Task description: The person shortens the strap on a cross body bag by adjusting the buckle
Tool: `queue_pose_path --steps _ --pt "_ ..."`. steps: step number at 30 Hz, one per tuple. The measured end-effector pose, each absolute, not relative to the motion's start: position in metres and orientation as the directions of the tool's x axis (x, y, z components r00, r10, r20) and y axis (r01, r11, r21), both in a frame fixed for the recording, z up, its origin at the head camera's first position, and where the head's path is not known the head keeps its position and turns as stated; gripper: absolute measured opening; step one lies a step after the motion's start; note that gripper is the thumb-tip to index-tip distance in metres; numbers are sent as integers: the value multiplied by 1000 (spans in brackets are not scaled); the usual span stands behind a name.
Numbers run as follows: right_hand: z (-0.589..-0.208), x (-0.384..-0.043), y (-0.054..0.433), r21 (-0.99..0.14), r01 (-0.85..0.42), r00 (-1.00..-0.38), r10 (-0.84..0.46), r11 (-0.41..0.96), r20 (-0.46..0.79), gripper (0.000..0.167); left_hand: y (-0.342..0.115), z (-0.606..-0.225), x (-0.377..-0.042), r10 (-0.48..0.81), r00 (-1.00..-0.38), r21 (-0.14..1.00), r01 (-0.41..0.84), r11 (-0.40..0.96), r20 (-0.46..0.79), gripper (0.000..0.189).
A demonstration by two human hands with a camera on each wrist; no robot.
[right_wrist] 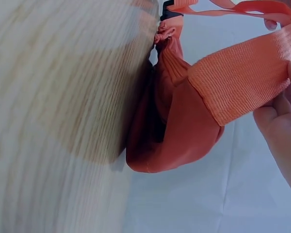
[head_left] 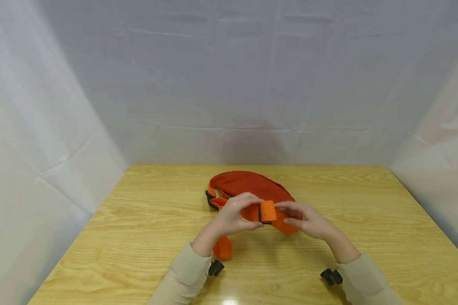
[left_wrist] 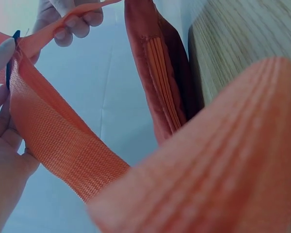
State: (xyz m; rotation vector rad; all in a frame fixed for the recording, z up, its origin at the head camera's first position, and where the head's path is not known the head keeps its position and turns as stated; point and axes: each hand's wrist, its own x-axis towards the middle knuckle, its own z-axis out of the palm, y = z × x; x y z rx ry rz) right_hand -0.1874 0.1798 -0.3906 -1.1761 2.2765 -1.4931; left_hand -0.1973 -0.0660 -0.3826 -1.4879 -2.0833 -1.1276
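A red waist bag (head_left: 252,184) lies on the wooden table with its orange strap (head_left: 268,211) raised off its front side. My left hand (head_left: 234,214) pinches the strap at a black slide buckle (left_wrist: 12,58), thumb on one edge and fingers on the other. To the right of the buckle, my right hand (head_left: 305,218) holds the webbing between thumb and fingers, as the right wrist view shows with the wide band (right_wrist: 252,73) running from the bag to that hand. A loop of strap (head_left: 223,248) hangs below my left wrist.
A black buckle (head_left: 211,200) sits at the bag's left end. Small black devices (head_left: 215,268) are beside both sleeves. The wooden table (head_left: 145,220) is bordered by white sheeting (head_left: 229,84) at the back and sides.
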Motion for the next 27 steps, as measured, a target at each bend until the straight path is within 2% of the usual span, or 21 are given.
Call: queue_pose_path --steps 10,22,27 --pt "-390 -188 177 -862 -477 -748 -593 170 297 23 -65 -383 -198 637 -406 421 897 138 656 43" --pt "-389 -189 174 -879 -453 -772 -558 148 303 19 -61 -385 -199 654 -406 430 893 134 639 39" --pt "-386 -189 172 -899 -415 -793 -540 140 282 18 -58 -384 -199 647 -392 400 905 144 654 38"
